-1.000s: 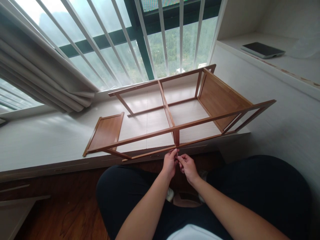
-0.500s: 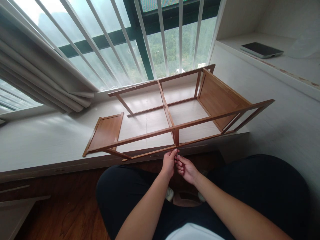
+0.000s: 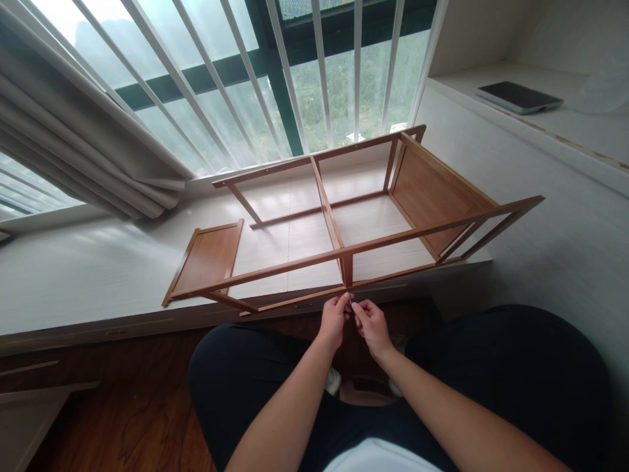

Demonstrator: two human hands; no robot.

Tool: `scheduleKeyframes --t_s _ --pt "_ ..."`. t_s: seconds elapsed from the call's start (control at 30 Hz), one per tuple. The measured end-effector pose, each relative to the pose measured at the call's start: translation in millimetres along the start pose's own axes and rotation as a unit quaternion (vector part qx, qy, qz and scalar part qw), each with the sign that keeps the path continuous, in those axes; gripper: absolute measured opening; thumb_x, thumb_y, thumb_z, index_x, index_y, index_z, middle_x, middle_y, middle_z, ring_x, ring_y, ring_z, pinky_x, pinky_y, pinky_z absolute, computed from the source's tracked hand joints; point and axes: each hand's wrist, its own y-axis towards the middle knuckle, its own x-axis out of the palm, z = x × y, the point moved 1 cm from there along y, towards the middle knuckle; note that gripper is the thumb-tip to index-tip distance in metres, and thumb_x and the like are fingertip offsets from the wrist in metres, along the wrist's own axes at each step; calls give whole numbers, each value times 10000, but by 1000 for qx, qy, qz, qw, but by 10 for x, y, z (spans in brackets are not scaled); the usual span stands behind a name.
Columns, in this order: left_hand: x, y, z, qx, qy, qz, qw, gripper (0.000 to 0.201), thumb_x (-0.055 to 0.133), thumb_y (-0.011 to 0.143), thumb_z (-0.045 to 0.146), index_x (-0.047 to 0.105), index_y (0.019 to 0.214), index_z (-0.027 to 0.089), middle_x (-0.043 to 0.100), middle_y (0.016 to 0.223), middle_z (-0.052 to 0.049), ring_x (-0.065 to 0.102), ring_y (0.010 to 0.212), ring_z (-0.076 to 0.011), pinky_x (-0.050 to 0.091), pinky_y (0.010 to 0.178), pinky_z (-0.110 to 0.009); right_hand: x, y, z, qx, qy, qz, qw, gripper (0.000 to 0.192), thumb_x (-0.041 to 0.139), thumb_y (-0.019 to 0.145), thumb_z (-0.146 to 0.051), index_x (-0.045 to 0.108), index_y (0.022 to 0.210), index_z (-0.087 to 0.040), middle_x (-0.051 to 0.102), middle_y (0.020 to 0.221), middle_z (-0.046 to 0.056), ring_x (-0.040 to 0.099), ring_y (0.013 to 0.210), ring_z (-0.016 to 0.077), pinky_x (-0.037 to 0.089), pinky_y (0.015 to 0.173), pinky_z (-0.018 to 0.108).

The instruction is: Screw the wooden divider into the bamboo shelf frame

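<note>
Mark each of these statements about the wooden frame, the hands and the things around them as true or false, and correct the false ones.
1. The wooden frame lies on its side on the white ledge below the window. True.
2. The left hand and the right hand are far apart, at opposite ends of the frame. False: they meet fingertip to fingertip just below the frame's middle upright.
3. A loose wooden panel lies flat on the ledge at the frame's left end. True.
4. A dark tablet rests on the loose panel. False: it lies on the raised shelf at the upper right.
5. The curtain hangs at the left of the window. True.
</note>
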Motion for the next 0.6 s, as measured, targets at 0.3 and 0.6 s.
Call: scheduleKeyframes --t_s 0.3,0.6 --pt "30 -39 27 -24 -82 -18 996 378 821 648 437 725 828 119 583 704 -14 541 645 -106 462 620 -234 -42 -63 -136 -164 -226 22 960 279 611 858 -475 584 787 -207 621 695 9 567 634 165 428 632 268" --pt "11 3 -29 -19 -68 -40 997 392 771 709 456 672 870 112 513 614 30 497 503 -79 375 457 -203 -9 19 44 10 -9 -31 999 372 617 827 -550 599 749 -187 464 503 -58 343 394 74 242 378 207"
